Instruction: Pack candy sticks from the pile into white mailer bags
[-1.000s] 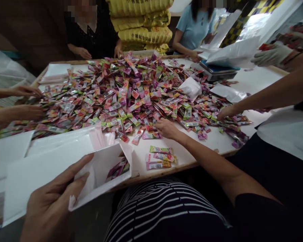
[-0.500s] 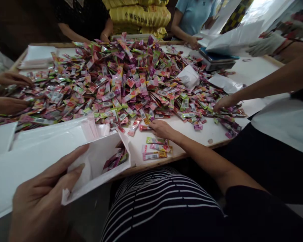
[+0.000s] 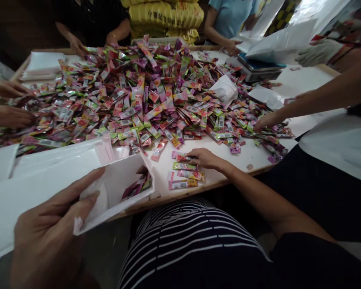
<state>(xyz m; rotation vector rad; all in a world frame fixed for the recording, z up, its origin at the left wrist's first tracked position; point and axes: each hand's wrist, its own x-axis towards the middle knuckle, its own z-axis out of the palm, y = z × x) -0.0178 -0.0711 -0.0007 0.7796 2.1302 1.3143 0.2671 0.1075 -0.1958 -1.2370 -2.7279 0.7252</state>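
My left hand grips a white paper bag by its edge, thumb and fingers pinched on the paper. The bag's mouth gapes to the right, and several colourful stick sachets lie inside. At the table's front edge my right hand has its fingers on a pink and red sachet. Just below it lies a small row of sachets: a green one, a pink and yellow one and a pink and gold one. My right fingertips are partly hidden.
A big heap of sachets covers the table's middle. White bags lie front left. A scale stands back right. Co-workers' hands reach in at the left, right and far side.
My right hand has come back from the heap's edge towards me with a sachet, beside the small row. My left hand still holds the bag. A far co-worker's hand has shifted left.
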